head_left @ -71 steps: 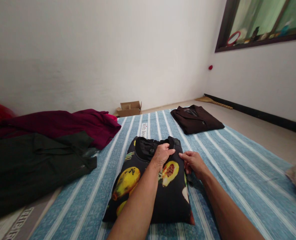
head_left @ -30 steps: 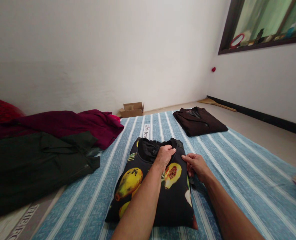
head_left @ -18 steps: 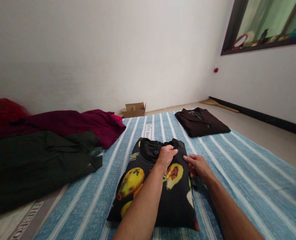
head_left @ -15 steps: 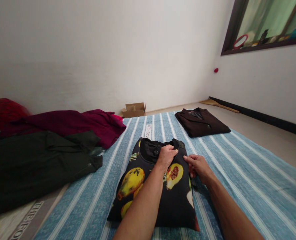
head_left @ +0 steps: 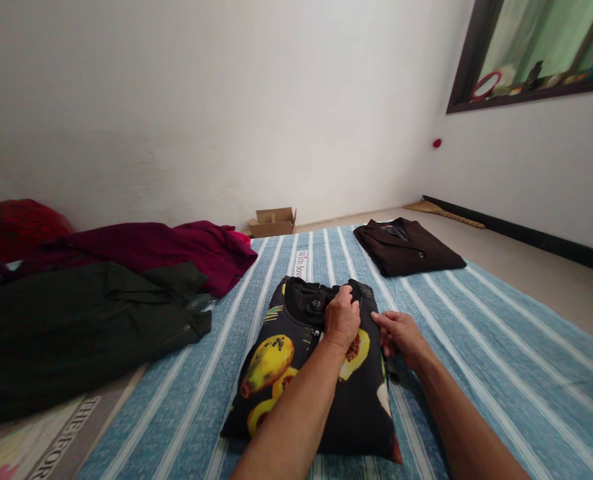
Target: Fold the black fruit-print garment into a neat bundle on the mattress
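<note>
A black jacket (head_left: 346, 420) with a yellow papaya print lies folded into a rough rectangle, its round collar facing away from me. A small zip pull shows below the neckline. My left hand (head_left: 343, 317) is closed at the right side of the collar, fingers curled over the cloth there. At the jacket's right edge, my right hand (head_left: 399, 333) pinches the fabric between thumb and forefinger, its other fingers curled under. My left forearm covers part of the print.
The jacket rests on a blue-and-white striped bedsheet (head_left: 216, 373). A folded dark brown garment (head_left: 409, 250) lies far right. On the left are a dark green garment (head_left: 86, 327) and a maroon one (head_left: 196, 250). Past the bed's far edge stand a cardboard box (head_left: 272, 230) and a broom (head_left: 446, 212).
My left hand has shifted slightly right along the collar, and the zip pull now shows. My right hand keeps its place at the jacket's edge. The view has moved a little.
</note>
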`<state>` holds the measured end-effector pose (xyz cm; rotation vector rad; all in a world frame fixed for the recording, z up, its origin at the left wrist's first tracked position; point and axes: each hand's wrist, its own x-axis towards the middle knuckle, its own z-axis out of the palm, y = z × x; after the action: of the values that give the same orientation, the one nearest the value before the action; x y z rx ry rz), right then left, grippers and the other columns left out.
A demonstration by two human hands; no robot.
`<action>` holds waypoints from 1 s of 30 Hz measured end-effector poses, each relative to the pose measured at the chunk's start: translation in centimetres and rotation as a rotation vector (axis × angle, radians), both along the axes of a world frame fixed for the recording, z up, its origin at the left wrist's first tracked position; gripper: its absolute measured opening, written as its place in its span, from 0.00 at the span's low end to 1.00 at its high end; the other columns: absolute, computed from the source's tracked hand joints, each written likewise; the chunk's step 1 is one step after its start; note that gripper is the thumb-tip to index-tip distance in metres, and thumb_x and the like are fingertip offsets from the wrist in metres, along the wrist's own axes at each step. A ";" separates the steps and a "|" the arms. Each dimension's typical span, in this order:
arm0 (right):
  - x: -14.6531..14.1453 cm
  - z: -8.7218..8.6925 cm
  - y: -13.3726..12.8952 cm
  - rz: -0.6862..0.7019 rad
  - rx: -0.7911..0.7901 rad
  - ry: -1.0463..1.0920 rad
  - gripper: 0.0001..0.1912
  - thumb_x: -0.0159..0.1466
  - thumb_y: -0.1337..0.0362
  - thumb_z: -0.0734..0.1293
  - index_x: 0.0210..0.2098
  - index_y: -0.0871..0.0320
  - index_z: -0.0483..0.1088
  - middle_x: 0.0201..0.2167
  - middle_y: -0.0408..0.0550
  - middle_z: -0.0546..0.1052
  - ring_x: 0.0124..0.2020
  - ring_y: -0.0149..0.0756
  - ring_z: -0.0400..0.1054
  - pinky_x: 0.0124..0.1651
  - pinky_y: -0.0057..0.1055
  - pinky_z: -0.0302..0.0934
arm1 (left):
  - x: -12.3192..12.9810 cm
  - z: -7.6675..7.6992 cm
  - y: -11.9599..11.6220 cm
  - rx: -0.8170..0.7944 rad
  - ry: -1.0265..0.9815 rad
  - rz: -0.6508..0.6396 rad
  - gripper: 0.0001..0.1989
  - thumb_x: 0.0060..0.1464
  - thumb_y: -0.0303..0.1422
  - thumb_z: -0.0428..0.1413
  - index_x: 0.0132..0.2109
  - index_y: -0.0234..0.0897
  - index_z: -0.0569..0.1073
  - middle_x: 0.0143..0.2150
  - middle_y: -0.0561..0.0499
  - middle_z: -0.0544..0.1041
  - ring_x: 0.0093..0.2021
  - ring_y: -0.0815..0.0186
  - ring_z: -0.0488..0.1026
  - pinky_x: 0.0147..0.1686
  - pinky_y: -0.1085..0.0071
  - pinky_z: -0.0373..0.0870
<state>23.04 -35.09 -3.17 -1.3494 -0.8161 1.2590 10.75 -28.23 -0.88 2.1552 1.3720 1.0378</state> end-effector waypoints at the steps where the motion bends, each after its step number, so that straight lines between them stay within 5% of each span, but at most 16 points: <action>1: 0.0 0.0 0.0 0.000 0.002 -0.001 0.20 0.52 0.50 0.68 0.19 0.58 0.61 0.09 0.38 0.65 0.07 0.26 0.58 0.08 0.20 0.44 | 0.0 0.1 -0.1 0.006 0.016 -0.001 0.15 0.50 0.22 0.53 0.47 0.35 0.69 0.40 0.45 0.77 0.41 0.63 0.74 0.42 0.69 0.68; 30: 0.0 0.2 0.0 0.014 -0.002 -0.011 0.20 0.53 0.50 0.67 0.19 0.58 0.60 0.10 0.40 0.67 0.07 0.26 0.58 0.08 0.20 0.44 | -0.1 0.0 0.4 -0.059 -0.070 0.033 0.11 0.49 0.26 0.54 0.42 0.36 0.71 0.28 0.52 0.75 0.31 0.66 0.73 0.35 0.72 0.66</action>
<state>23.07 -35.05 -2.92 -1.3553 -0.8337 1.2640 10.66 -27.79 -0.88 2.0417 1.3923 1.0613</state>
